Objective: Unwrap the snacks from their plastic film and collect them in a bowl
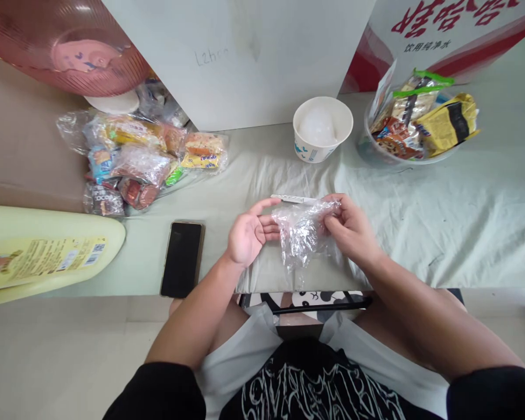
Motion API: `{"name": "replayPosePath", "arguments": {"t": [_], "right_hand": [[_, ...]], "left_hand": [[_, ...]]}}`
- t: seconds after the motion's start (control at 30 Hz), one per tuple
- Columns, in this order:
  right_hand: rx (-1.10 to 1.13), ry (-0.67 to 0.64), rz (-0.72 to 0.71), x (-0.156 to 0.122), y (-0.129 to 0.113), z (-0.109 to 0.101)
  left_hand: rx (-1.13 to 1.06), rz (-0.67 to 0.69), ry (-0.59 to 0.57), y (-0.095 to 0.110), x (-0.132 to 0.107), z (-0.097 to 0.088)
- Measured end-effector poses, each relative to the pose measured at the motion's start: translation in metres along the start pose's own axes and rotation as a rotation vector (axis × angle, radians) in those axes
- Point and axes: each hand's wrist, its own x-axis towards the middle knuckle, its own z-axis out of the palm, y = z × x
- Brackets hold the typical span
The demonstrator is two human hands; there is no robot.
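Observation:
A crumpled clear plastic bag [301,236] hangs between both hands above the front edge of the cloth-covered table [441,216]. My left hand [247,233] pinches the bag's left side with its fingers curled. My right hand [352,227] grips the bag's right upper edge. A thin white strip [294,199] lies on the cloth just behind the bag. Nothing shows inside the bag.
A black phone [182,258] lies face up left of my hands. A paper bowl [322,128] stands behind, a clear tub of snack packets [420,122] at the right, a pile of wrapped snacks [140,160] at the left. A yellow bottle [44,254] lies far left.

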Motion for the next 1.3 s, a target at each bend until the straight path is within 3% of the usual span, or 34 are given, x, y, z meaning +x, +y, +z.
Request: {"name": "replayPosePath", "arguments": {"t": [0.07,0.17,0.23,0.4,0.53,0.6,0.73,0.83,0.9,1.0,1.13,1.2,1.3], "right_hand": [[-0.138,0.014,-0.018,-0.001,0.0,0.0],[-0.241,-0.033,-0.076,-0.006,0.001,0.002],[-0.196,-0.04,-0.115,-0.008,0.002,0.003],[0.072,-0.076,-0.121,-0.008,0.003,0.003],[-0.064,-0.216,-0.096,-0.006,0.0,0.003],[-0.108,-0.244,-0.072,-0.006,-0.002,0.004],[-0.045,-0.216,-0.097,-0.005,-0.005,0.003],[-0.038,-0.25,-0.108,-0.004,-0.005,0.001],[0.048,-0.313,-0.076,-0.004,-0.005,-0.001],[0.308,-0.38,-0.044,-0.006,-0.004,-0.005],[0.386,-0.301,-0.097,-0.007,-0.004,-0.01],[0.304,-0.285,-0.12,-0.007,-0.004,-0.012],[0.041,-0.248,-0.084,-0.005,-0.006,-0.012]], "left_hand": [[-0.083,-0.022,-0.076,0.003,0.0,0.0],[0.011,-0.008,-0.165,0.003,-0.001,0.002],[0.093,0.015,-0.105,0.0,-0.001,0.002],[0.143,0.178,0.176,-0.004,0.003,0.003],[0.171,0.261,0.224,-0.005,0.003,0.006],[0.131,0.24,0.19,-0.004,0.003,0.007],[0.068,-0.036,-0.05,-0.002,0.003,0.007],[0.134,-0.111,-0.036,-0.002,0.003,0.007],[0.118,-0.11,-0.004,-0.003,0.003,0.005],[-0.012,-0.093,-0.062,-0.001,0.002,-0.001],[-0.108,0.025,-0.201,0.003,0.004,-0.007],[0.018,0.092,-0.228,0.003,0.007,-0.007],[0.366,0.201,-0.13,0.0,0.01,-0.005]]}}
